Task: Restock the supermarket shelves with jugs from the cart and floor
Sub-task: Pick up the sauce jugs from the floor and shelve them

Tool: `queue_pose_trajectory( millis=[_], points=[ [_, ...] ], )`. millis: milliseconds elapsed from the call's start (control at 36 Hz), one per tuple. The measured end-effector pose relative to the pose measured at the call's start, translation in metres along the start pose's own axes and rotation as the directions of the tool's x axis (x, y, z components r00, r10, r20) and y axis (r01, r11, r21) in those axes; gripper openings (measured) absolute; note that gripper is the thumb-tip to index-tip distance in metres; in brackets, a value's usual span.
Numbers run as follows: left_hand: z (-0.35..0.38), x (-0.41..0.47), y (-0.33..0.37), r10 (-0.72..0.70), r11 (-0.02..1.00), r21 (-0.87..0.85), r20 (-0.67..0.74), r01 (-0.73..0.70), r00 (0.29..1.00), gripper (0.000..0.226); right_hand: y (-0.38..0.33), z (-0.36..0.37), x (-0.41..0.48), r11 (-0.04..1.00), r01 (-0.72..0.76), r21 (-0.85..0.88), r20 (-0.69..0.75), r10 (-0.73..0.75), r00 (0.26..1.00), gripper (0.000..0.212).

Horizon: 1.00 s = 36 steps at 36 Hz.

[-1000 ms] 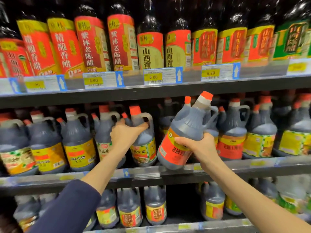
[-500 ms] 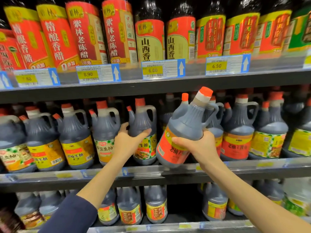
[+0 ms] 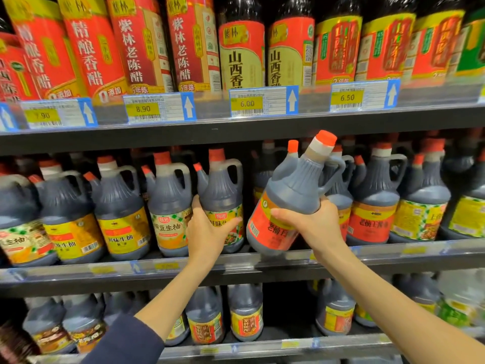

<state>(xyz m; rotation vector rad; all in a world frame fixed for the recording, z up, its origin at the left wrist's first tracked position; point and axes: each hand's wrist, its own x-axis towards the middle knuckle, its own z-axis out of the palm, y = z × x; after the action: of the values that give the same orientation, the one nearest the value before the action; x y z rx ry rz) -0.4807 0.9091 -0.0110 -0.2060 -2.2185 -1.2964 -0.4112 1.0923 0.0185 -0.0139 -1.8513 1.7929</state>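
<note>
My right hand [image 3: 313, 223] grips a dark jug with a red label and orange cap [image 3: 291, 195], tilted to the right, its base over the front edge of the middle shelf [image 3: 262, 266]. My left hand [image 3: 207, 232] is wrapped around the lower body of an upright jug with a yellow and green label [image 3: 221, 190] standing on that shelf, just left of the tilted jug. Between the two jugs is a dark gap in the row. Matching red-label jugs [image 3: 374, 203] stand right behind my right hand.
Rows of dark jugs fill the middle shelf left and right. Tall red and yellow labelled bottles [image 3: 241, 53] line the top shelf above price tags [image 3: 262, 101]. More jugs [image 3: 245, 316] stand on the lower shelf beneath my arms.
My left hand slid down from the neck of the yellow-label jug to its lower body. The red-label jug in my right hand stays tilted at the shelf front. The view moved closer.
</note>
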Motion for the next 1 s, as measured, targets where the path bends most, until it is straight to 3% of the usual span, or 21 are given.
queue_pose_trajectory(
  millis=[194,389,500,611,667,778,1000],
  points=[
    [-0.008,0.0,-0.003,-0.01,0.999,0.039,0.051,0.008,0.999,0.106,-0.001,0.001,-0.002,0.999,-0.019,0.026,-0.011,0.02,1.0,0.061],
    [-0.018,-0.004,-0.014,0.032,0.997,0.056,0.235,-0.046,0.971,0.105,-0.001,0.002,-0.003,0.999,-0.019,0.032,-0.042,0.021,0.999,0.065],
    [-0.015,-0.005,-0.02,-0.019,0.995,0.096,0.222,-0.002,0.975,0.094,-0.001,0.006,-0.007,0.999,-0.005,0.051,-0.093,0.01,0.996,0.061],
    [-0.013,-0.008,-0.019,0.014,0.994,0.105,0.188,-0.034,0.982,0.091,0.001,0.01,-0.01,0.999,0.018,0.034,-0.143,-0.013,0.99,0.041],
    [-0.013,-0.008,-0.02,0.026,0.995,0.093,0.188,-0.044,0.982,0.092,0.003,0.012,-0.009,0.999,0.018,0.026,-0.164,-0.013,0.986,0.043],
    [-0.014,-0.008,-0.021,0.023,0.996,0.085,0.199,-0.04,0.98,0.089,0.006,0.015,-0.004,0.998,0.023,-0.054,-0.194,-0.033,0.981,0.074],
    [-0.015,-0.009,-0.021,0.05,0.996,0.061,0.189,-0.062,0.981,0.105,0.014,0.019,0.002,0.94,-0.01,-0.341,-0.155,-0.046,0.987,0.063]
  ],
)
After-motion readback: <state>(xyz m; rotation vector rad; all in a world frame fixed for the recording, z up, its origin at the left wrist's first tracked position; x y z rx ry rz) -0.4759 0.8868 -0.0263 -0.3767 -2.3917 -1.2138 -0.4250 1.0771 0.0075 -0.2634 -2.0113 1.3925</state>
